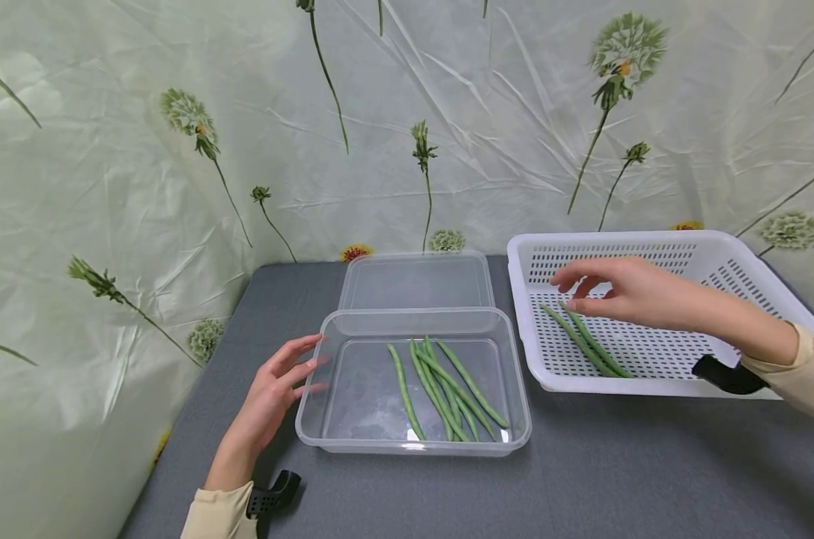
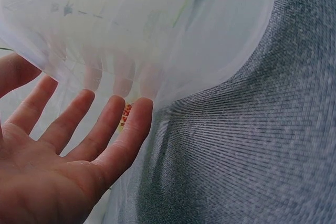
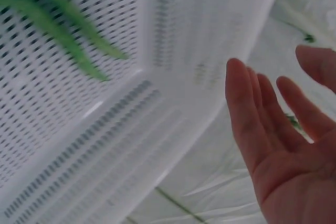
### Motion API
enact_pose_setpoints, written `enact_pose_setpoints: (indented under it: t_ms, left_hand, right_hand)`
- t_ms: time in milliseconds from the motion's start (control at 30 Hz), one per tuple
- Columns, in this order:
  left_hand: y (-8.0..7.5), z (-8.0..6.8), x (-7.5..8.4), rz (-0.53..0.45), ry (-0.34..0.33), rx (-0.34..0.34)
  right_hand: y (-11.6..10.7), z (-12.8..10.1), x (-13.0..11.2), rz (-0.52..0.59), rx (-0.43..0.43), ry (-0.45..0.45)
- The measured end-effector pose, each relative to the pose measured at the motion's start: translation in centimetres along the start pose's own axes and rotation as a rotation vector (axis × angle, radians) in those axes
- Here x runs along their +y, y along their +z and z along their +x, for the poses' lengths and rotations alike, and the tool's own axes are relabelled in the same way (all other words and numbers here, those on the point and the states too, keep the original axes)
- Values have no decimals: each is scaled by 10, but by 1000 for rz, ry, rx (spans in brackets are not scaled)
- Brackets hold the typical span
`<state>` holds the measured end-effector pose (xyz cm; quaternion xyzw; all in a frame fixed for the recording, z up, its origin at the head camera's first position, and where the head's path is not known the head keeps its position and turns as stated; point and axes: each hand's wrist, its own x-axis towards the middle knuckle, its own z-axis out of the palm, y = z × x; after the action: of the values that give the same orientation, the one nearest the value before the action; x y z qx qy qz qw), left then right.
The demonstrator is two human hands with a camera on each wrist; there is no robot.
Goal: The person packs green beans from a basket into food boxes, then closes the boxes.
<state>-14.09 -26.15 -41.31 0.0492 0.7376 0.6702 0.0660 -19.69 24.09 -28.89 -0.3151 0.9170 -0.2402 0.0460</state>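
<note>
A clear plastic container (image 1: 353,448) stands on the grey table with several green beans (image 1: 440,393) lying in its right half. My left hand (image 1: 272,389) is at the container's left side, fingers spread along the wall; in the left wrist view the fingertips (image 2: 140,109) are right at that wall. Over the white perforated basket (image 1: 649,385) hangs my right hand (image 1: 622,290), holding nothing, its fingers loosely bent. Two green beans (image 1: 585,340) lie on the basket floor below it, and they also show in the right wrist view.
A clear lid (image 1: 416,281) lies behind the container, beside the basket. The dark grey table (image 1: 447,494) reaches back to a wrinkled, flower-printed plastic sheet (image 1: 380,150). Black wrist straps (image 1: 726,374) sit by both cream sleeves.
</note>
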Motion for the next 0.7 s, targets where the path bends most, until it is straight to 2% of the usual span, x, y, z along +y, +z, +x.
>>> enact_pose_setpoints:
  t_ms: [167, 500, 700]
  left_hand:
    - [0, 0, -1, -8, -10, 2]
    - [-1, 1, 0, -10, -14, 3]
    - [-1, 1, 0, -5, -21, 6]
  right_hand:
    - [3, 8, 19, 38, -99, 34]
    - [10, 26, 55, 269, -309, 139]
    - [22, 36, 72, 341, -389, 181]
